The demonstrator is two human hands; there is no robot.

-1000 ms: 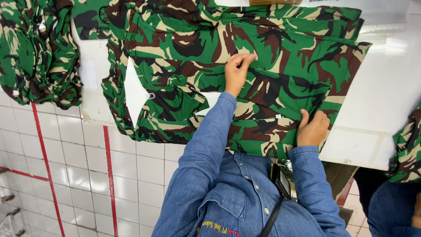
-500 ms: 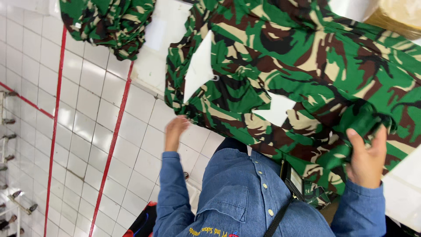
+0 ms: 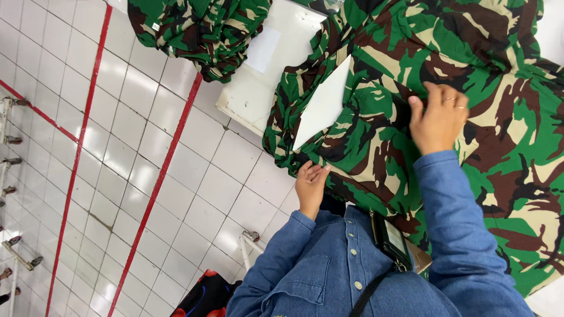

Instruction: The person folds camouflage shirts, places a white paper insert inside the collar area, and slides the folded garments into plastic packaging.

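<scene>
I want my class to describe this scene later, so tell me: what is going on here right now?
A person in a blue denim shirt leans over a white table with a camouflage garment spread on it. The right hand presses flat on the cloth near its middle. The left hand grips the garment's near edge where it hangs over the table. A white sheet lies on the fabric. A second camouflage bundle sits further along the table, above a white tiled floor with red lines.
</scene>
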